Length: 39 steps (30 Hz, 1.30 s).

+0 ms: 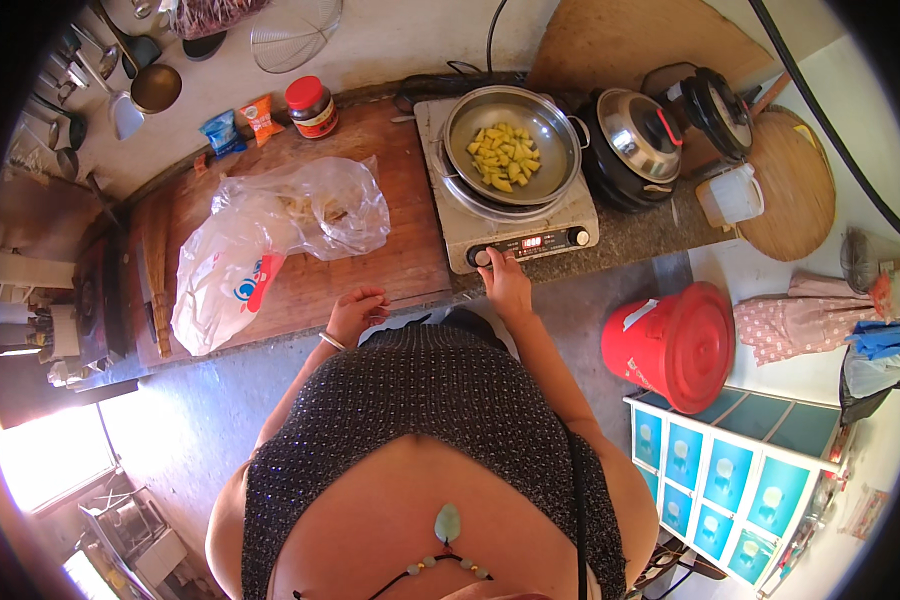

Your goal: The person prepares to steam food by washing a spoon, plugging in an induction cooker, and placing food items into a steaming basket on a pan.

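My right hand point(506, 283) is at the front panel of an induction cooker point(439, 217), its fingertips at the left knob point(482, 257); a red display on the panel is lit. On the cooker sits a two-handled steel pan point(562, 161) with chopped yellow pieces point(505, 156) in the middle. My left hand point(356, 311), with a bangle at the wrist, hovers by the counter's front edge, fingers loosely curled and holding nothing that I can see. A clear plastic bag point(345, 202) and a white printed bag point(214, 285) lie on the reddish wooden board point(412, 262).
Behind the bags stand a red-lidded jar point(312, 109) and two small packets. Right of the cooker are a lidded black pot point(637, 146), a plastic jug point(731, 196) and a round wooden board point(787, 184). A red lidded bucket point(667, 346) stands below the counter; utensils hang at the upper left.
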{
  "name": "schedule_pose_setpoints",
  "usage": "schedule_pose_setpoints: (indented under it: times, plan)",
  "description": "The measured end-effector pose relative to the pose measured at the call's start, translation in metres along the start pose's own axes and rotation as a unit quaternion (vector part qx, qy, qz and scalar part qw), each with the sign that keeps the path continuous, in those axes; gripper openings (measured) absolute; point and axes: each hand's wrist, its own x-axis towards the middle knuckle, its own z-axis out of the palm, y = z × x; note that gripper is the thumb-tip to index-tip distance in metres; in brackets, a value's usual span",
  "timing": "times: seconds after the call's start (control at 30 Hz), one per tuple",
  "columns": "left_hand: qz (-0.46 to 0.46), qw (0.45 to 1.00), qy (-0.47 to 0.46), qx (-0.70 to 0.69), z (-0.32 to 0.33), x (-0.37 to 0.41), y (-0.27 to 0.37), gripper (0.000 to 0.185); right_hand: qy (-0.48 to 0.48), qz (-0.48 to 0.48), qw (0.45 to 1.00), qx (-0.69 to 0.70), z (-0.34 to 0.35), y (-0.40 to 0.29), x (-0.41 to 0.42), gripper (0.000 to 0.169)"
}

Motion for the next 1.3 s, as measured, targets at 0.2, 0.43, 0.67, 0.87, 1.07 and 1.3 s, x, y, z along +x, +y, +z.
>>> schedule_pose_setpoints:
  times: [0.2, 0.43, 0.67, 0.87, 1.07, 1.3]
  plan:
    - [0.0, 1.0, -0.007, 0.0, 0.0, 0.0, 0.002, 0.017, -0.036, 0.024, 0.999, -0.01, -0.004, -0.002, 0.004, 0.043]
    - [-0.004, 1.0, 0.003, 0.002, -0.001, 0.0, 0.003, 0.016, -0.019, 0.033, 0.999, -0.008, -0.006, -0.008, -0.001, 0.048]
    - [-0.012, 1.0, 0.003, 0.006, -0.001, 0.0, 0.005, 0.016, 0.005, 0.001, 1.0, 0.012, -0.001, -0.004, -0.002, 0.037]
    - [-0.013, 1.0, -0.004, 0.008, -0.006, 0.004, 0.002, 0.016, 0.018, -0.005, 1.0, 0.02, 0.002, -0.003, 0.0, 0.035]
    - [-0.012, 1.0, -0.007, 0.003, -0.005, 0.004, 0.004, 0.016, 0.024, -0.006, 1.0, 0.02, 0.001, -0.004, 0.0, 0.034]
    - [-0.016, 1.0, -0.01, -0.003, -0.008, 0.006, 0.004, 0.017, 0.002, 0.015, 1.0, 0.027, -0.001, -0.006, 0.001, 0.033]
